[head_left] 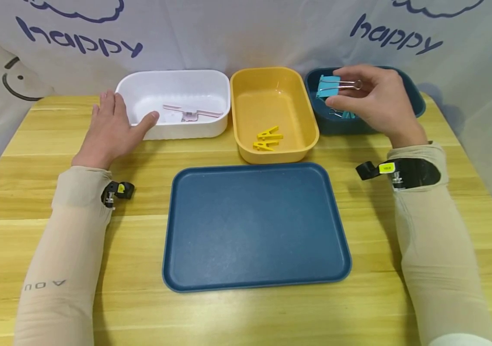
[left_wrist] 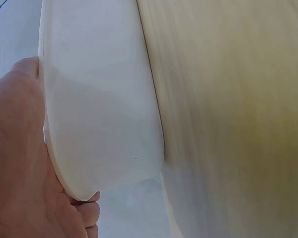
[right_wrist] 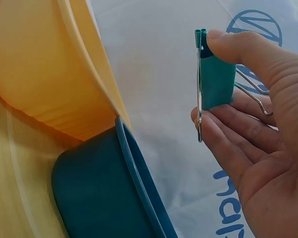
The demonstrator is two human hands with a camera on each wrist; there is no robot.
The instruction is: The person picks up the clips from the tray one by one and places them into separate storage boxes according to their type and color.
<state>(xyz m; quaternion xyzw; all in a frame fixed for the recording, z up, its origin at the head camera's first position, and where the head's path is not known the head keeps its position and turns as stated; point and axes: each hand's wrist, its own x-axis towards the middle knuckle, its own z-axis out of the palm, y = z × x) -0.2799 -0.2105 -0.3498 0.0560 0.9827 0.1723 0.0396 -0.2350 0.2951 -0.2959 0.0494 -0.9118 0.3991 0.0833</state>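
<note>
My right hand (head_left: 382, 98) pinches a turquoise binder clip (head_left: 329, 87) between thumb and fingers, above the dark teal bin (head_left: 419, 106). The right wrist view shows the clip (right_wrist: 217, 82) with its wire handles spread to both sides. Inside that bin lies more turquoise clip, partly hidden by the hand. My left hand (head_left: 109, 127) rests at the left end of the white bin (head_left: 185, 129), its fingers extended along the side and its thumb over the front rim. In that bin lies a pale pink clip (head_left: 190, 116) with long thin arms.
Between the two bins stands a yellow bin (head_left: 271, 103) with two yellow clothespins (head_left: 267, 139) in it. A blue tray (head_left: 256, 228) lies in front on the wooden table (head_left: 142, 307). Behind the bins hangs a white printed cloth (head_left: 246, 33).
</note>
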